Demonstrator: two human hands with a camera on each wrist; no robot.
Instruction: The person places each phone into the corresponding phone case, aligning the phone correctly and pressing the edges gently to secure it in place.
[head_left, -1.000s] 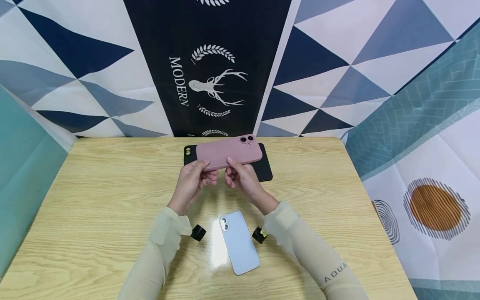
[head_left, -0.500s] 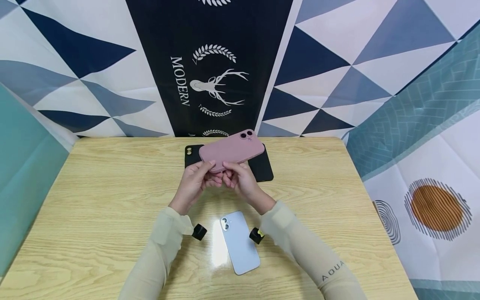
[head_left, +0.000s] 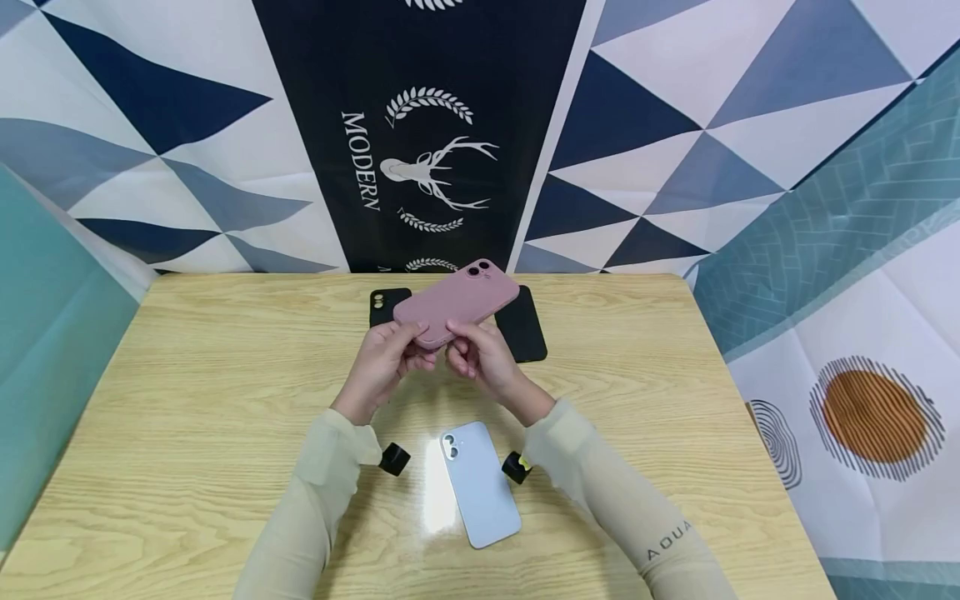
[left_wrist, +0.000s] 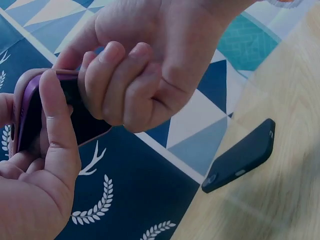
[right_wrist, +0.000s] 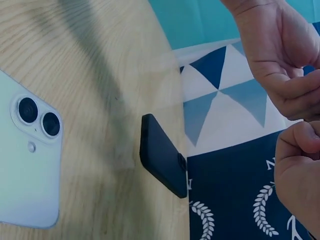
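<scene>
Above the table's far edge, a pink phone case (head_left: 457, 304) with two camera rings is held tilted, its right end higher. My left hand (head_left: 382, 362) pinches its near edge toward the lower left, thumb on the back. Beside it, my right hand (head_left: 489, 362) pinches the same lower corner, thumb on top and fingers curled below. In the left wrist view the pink case (left_wrist: 21, 90) surrounds a dark face with a purple edge, seemingly a phone; fingers cover much of it. A black phone case (head_left: 522, 327) lies behind, partly hidden by the pink one.
A light blue phone (head_left: 480, 483), back up, lies on the wooden table (head_left: 210, 400) between my forearms. Black wrist cameras, such as the left wrist camera (head_left: 394, 458), hang close by it. A patterned cloth wall (head_left: 442, 167) rises at the table's far edge.
The pink case has tilted, its right end turning up and away, and has then shifted slightly left. My right thumb has slid left along its edge. The light blue phone has stayed put.
</scene>
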